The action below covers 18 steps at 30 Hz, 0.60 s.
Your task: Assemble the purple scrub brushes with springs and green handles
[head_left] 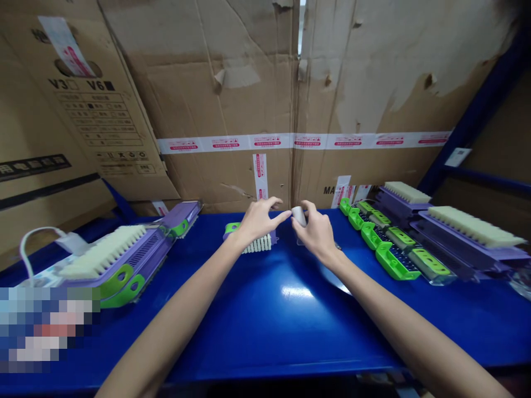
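Observation:
My right hand point(317, 232) pinches a small pale grey block with a rounded top point(298, 215) between thumb and fingers, above the blue tabletop point(257, 320). Close to it on the left, my left hand point(259, 219) has its fingers apart and nothing visible in them. Its thumb reaches toward the block; whether it touches is unclear. Beneath the left hand lies a purple and green brush head point(261, 244) with cream bristles, partly covered by the hand. Something small and shiny shows beside the right wrist, too little of it to name.
At left lie purple brush heads with cream bristles point(105, 251) and a white adapter with a cable point(72, 242). On the right are green clips point(392, 262), clear-and-green parts point(429, 265) and purple housings with bristles point(477, 226). Cardboard point(232, 105) walls the back.

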Tool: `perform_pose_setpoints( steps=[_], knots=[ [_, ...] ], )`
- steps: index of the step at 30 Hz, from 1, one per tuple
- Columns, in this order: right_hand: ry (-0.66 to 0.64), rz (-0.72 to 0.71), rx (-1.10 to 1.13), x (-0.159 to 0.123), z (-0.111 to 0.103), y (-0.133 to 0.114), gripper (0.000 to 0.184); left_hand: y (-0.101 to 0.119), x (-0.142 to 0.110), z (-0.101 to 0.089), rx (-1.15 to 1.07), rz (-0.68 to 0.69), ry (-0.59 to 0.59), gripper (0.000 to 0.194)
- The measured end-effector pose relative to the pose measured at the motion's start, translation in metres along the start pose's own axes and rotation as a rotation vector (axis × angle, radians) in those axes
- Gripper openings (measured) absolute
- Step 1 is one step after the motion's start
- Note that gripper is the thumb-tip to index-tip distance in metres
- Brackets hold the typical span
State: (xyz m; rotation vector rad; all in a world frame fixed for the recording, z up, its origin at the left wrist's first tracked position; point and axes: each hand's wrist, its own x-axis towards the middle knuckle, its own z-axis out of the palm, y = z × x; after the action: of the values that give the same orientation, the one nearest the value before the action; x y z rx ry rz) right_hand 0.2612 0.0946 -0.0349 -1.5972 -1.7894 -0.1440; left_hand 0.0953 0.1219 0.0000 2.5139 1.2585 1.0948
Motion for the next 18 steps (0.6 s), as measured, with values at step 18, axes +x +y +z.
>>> perform_pose_setpoints(
  steps=[18],
  knots=[
    [-0.278, -0.012, -0.414, -0.014, 0.019, 0.012, 0.052, -0.045, -0.046, -0.019, 0.51, -0.028, -0.23, 0.075]
  ],
)
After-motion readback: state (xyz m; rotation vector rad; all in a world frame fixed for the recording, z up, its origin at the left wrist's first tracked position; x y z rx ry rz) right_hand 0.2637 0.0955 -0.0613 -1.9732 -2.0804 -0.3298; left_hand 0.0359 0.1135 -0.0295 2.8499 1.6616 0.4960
